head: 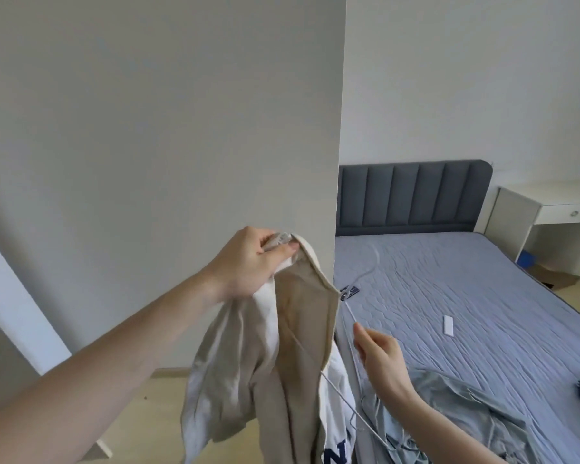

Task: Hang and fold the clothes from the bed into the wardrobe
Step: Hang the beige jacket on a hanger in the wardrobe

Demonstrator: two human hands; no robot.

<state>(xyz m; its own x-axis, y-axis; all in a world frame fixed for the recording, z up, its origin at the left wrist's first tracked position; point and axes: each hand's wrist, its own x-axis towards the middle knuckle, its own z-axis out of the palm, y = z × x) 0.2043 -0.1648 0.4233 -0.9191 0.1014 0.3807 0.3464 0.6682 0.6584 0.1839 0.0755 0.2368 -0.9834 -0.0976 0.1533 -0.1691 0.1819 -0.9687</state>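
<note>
Head view: the left hand is raised in front of the tall white panel, likely the wardrobe's side or door, and pinches the bunched top edge of a beige garment between thumb and curled fingers. The cloth hangs limp below that grip, just left of the bed, with a white printed garment showing behind its lower part. It looks light, soft and floppy; judged from its drape, it will sag and slide unless held at a seam, so the collar or shoulder line is the sensible hold.

The right hand is lower, near the bed's edge, fingers loosely extended and touching a thin white wire hanger that runs diagonally under the cloth. I cannot tell whether it actually grips the wire. The wire looks stiff but slim and easily snagged.

A pale blue-grey garment lies crumpled on the bed's near corner, and a second hanger lies further up the mattress.

The wardrobe's inside is hidden. The beige garment's hem is cut off below, and its type is unclear.
</note>
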